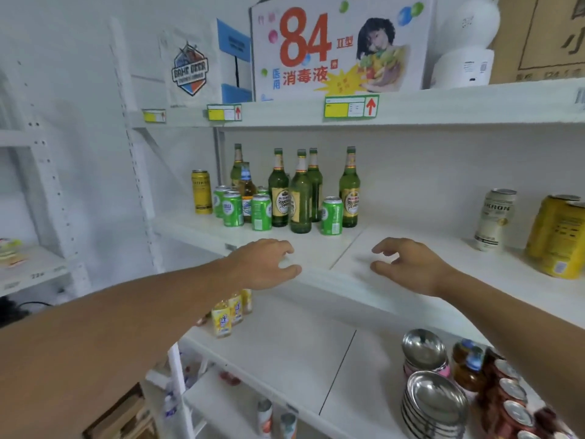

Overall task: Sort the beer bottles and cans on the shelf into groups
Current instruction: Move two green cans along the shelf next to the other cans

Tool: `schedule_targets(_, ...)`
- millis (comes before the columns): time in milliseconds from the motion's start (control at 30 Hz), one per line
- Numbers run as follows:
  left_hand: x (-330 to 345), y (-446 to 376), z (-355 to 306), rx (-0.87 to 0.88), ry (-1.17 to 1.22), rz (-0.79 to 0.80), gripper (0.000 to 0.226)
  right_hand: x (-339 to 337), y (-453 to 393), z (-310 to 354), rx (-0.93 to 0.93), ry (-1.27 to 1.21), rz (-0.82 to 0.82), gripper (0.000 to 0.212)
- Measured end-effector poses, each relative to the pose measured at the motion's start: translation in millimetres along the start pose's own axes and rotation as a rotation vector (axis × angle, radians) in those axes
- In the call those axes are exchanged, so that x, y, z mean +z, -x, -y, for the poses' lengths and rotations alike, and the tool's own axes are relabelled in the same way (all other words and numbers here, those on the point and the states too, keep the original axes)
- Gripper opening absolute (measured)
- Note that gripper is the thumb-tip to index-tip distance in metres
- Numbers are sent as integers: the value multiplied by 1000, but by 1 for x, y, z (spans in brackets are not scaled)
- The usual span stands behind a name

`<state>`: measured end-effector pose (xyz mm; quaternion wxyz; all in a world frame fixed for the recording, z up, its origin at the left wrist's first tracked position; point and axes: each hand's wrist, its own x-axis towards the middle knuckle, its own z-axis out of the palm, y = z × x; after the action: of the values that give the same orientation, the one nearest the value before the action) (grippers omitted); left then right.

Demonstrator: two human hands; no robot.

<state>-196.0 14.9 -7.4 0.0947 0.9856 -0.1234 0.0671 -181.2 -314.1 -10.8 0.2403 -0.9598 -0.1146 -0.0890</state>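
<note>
Bottles (300, 191) and cans (261, 211) clustered on shelf (348, 248) beyond left hand (266, 264); right hand (408, 264) alongside, both loosely open, holding nothing.

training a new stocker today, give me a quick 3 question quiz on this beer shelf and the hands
1. True or false: the left hand grips a green glass beer bottle.
2. Multiple choice: where does the white tall can stand on the white metal shelf? A) among the green short cans B) off to the right, beside the yellow cans C) on the shelf below
3. Fill in: the lone green short can stands just left of a tall green glass ____.

Key
1. False: both the left hand and the right hand hold nothing, fingers loosely curled above the shelf front.
2. B: it stands next to the yellow cans.
3. bottle
</note>
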Motion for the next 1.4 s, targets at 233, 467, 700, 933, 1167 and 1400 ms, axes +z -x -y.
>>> schedule_targets(233, -27, 53, 126, -82, 117, -25, 66, 63, -23, 107, -15, 15, 9, 38)
schedule_targets(467, -48, 79, 249, -160, 81, -31, 67, 124, -49, 193, -40, 1, 38, 38)
schedule_targets(700, -60, 57, 300, -184, 140, -63, 68, 137, -92, 237, -58, 13, 38, 47)
schedule_targets(933, -60, -4, 300, -201, 232, -61, 69, 141, -156, 235, -11, -45, -10, 58)
schedule_targets(1167, -63, -76, 288, -87, 54, -13, 72, 149, -223, 225, 25, 71, -3, 55)
schedule_targets(1400, -31, -139, 288, -89, 329, -85, 68, 180, -259, 217, 164, -109, -118, 56)
